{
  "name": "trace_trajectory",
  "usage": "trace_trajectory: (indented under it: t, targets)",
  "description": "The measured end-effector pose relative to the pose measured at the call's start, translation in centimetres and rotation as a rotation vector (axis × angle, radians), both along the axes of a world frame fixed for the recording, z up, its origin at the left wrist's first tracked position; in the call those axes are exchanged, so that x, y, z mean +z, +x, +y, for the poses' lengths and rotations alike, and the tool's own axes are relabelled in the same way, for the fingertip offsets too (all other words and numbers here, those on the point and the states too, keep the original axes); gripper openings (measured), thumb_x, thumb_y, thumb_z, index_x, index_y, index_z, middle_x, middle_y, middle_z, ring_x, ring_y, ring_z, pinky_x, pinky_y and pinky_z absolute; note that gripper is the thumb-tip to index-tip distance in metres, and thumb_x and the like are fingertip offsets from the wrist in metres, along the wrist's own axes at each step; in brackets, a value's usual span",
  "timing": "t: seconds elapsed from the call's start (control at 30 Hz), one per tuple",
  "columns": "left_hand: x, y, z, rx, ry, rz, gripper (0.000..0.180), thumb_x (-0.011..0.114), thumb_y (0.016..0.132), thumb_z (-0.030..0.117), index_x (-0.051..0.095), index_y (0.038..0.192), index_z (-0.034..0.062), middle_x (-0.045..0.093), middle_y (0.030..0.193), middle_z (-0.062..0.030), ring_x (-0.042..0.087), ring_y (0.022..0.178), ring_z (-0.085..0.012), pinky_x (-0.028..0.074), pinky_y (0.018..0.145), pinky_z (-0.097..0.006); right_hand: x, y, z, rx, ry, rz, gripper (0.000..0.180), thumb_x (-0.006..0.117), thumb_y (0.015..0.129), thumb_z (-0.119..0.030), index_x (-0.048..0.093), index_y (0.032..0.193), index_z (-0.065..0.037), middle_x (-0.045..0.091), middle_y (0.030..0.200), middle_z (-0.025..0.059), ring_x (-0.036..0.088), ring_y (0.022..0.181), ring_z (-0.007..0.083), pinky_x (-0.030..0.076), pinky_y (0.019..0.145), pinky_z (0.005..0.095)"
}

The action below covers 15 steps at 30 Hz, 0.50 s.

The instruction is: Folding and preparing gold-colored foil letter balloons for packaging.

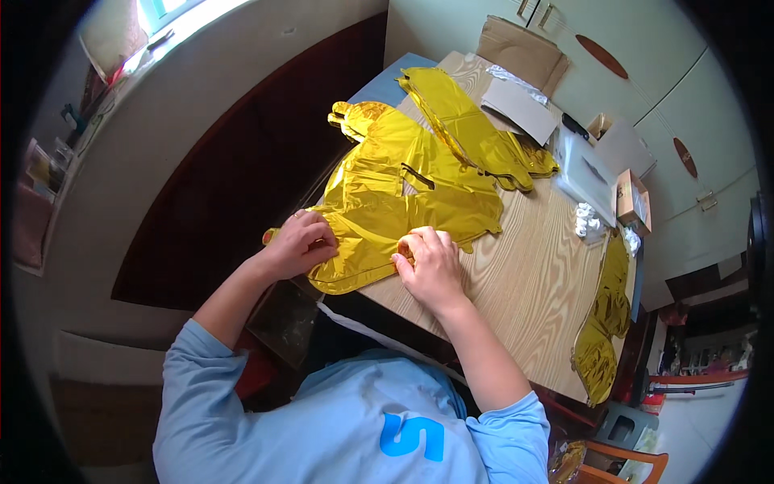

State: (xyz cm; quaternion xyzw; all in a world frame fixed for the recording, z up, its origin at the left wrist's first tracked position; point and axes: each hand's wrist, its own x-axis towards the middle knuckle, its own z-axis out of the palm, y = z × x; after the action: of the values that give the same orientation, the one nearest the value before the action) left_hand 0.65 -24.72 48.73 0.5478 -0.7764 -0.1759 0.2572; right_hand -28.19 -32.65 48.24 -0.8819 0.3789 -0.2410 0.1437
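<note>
While a wooden table [524, 282] carries several flat gold foil balloons, the nearest balloon [387, 210] lies uninflated at its near edge. The left hand [298, 242] and right hand [431, 262] both pinch its lower edge.

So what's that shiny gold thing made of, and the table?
The gold balloon under both hands looks like thin metallic foil: mirror-shiny, crinkled, lying flat. The table looks like light wood or wood-look laminate, with wavy grain lines and a smooth, matte top.
</note>
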Motion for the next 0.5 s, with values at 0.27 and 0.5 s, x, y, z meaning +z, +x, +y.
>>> trace_trajectory:
  t: [0.27, 0.5]
  targets:
    - [2.3, -0.6, 3.7, -0.305, -0.317, -0.378, 0.032, 0.076, 0.083, 0.012, 0.071, 0.112, 0.0004, 0.066, 0.114, -0.012, 0.067, 0.109, -0.0295, 0.058, 0.091, -0.037, 0.4, 0.2, -0.1, 0.026, -0.067, 0.092, 0.035, 0.078, 0.083, -0.033, 0.073, 0.11, -0.012, 0.063, 0.112, 0.0071, 0.057, 0.107, 0.0281, 0.045, 0.093, 0.0441]
    - [4.3, -1.0, 3.4, -0.305, 0.002, -0.461, 0.023, 0.067, 0.089, 0.009, 0.071, 0.109, -0.0011, 0.068, 0.108, -0.0149, 0.069, 0.106, -0.0301, 0.058, 0.09, -0.038, 0.4, 0.2, -0.1, 0.042, -0.096, 0.1, 0.041, 0.079, 0.081, -0.035, 0.073, 0.114, -0.01, 0.065, 0.112, 0.0078, 0.058, 0.108, 0.0282, 0.045, 0.094, 0.0436]
